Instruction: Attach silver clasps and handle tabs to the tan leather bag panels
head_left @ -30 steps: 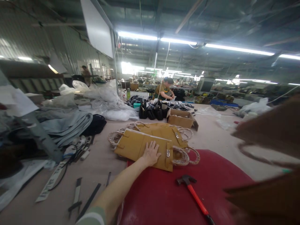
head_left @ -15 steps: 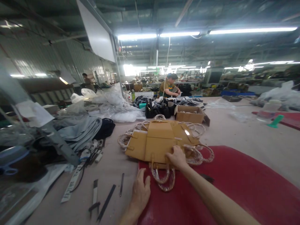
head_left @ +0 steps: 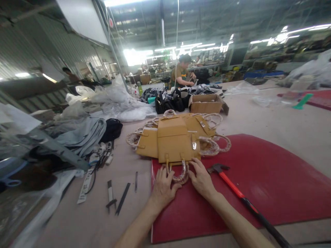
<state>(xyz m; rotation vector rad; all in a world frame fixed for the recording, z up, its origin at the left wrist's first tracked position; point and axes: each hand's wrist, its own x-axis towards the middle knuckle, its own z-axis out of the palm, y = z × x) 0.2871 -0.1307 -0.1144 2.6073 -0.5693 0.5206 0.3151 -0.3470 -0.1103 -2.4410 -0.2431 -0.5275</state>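
Observation:
Several mustard-yellow handbags lie flat in an overlapping pile, their handles wrapped in clear plastic. The front bag's looped handles point toward me over a red mat. On the left of these loops is my left hand, fingers stretched forward and thumb apart, close against the handle. My right hand is on the other side, with its fingers spread at the bag's lower edge. Neither hand visibly grips anything. A claw hammer with a red and black handle lies right of my right hand.
Left of the mat lie a thin metal rod, a dark strip, a divider-like tool and a power strip. Behind the bags stand an open cardboard box and black bags. A co-worker is beyond.
My right hand has moved off the front bag's face to its lower edge beside the handles. My left hand has come forward to them. The view has tilted down, showing the whole hammer.

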